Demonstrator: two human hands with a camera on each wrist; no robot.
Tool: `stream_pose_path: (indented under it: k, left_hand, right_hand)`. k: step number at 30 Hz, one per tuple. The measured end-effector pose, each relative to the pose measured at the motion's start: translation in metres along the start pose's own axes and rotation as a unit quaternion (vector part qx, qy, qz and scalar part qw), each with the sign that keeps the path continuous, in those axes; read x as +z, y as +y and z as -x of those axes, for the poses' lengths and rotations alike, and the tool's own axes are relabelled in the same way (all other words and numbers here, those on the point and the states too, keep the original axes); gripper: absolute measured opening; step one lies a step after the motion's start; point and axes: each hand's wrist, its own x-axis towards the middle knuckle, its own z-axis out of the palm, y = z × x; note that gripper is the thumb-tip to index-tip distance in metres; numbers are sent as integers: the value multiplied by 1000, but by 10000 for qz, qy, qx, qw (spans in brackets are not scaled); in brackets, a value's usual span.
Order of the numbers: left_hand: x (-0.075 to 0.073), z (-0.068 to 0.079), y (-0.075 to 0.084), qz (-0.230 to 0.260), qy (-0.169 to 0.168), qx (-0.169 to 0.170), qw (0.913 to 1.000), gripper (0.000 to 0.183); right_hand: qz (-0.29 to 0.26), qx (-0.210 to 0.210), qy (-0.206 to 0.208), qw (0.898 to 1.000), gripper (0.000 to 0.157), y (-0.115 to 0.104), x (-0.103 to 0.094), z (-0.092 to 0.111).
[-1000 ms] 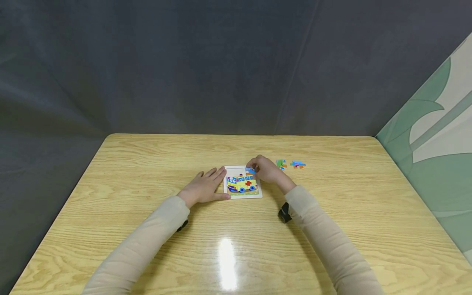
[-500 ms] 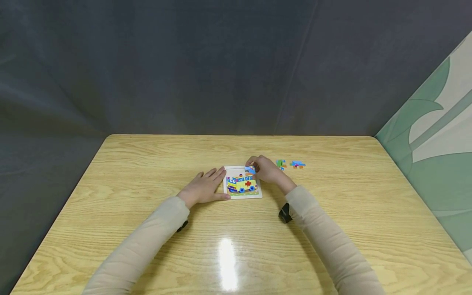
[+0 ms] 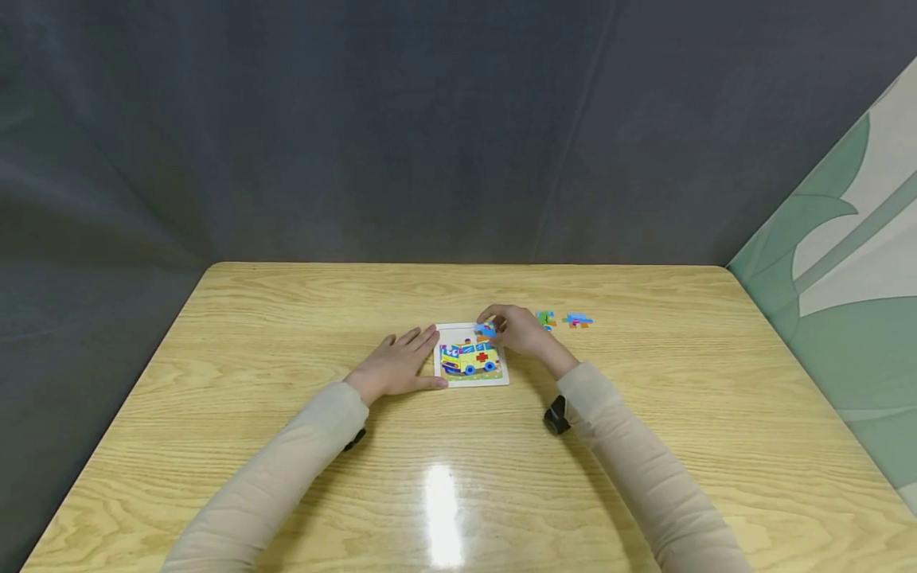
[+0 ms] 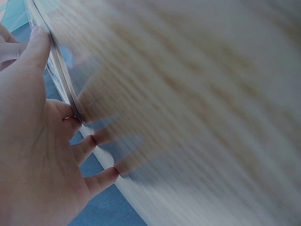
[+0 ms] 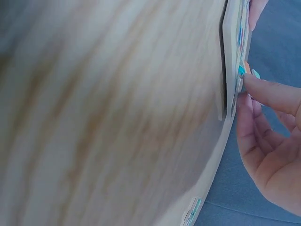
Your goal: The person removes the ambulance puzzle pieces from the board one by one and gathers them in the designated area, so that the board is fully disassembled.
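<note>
A white-framed jigsaw puzzle [image 3: 469, 368] with a yellow ambulance picture lies flat on the table. My left hand [image 3: 397, 366] rests at its left edge, fingers straight and spread, with the thumb and a fingertip touching the frame's corners. At the upper right of the frame, my right hand [image 3: 523, 330] pinches a blue and orange puzzle piece [image 3: 485, 329] between thumb and fingers. In the right wrist view, that piece stands tilted at the thumb tip, over the frame's edge. Bare white backing shows at the frame's upper left.
Two loose spots of puzzle pieces lie right of the frame: a green and blue piece [image 3: 545, 319], partly behind the right hand, and a blue and orange piece [image 3: 577, 320]. The wooden table [image 3: 322, 493] ends at a dark curtain [image 3: 458, 143] behind.
The right hand has stayed at the frame's upper right corner, and the piece in its fingers has shifted slightly left and changed its tilt. The left hand has not visibly moved.
</note>
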Motion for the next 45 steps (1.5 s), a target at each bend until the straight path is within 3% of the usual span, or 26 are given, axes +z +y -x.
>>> stream_pose_path:
  k: [8,19,34,45]
  left_hand:
    - [0,-1,-1,-2,44,64,10000,89]
    - [0,0,-1,-10,63,91,9999,88]
    - [1,1,0,61,60,114,9999,88]
    - [1,-1,-1,34,37,78,10000,89]
  right_hand:
    - [-686,43,204,9974,31,-1,-8,5]
    - [-1861,489,321,9808,35,5,-28,15]
    - [-2293,755,569,9687,41,26,-63,33]
    - [-2357,850,744,9652,44,47,-81,45]
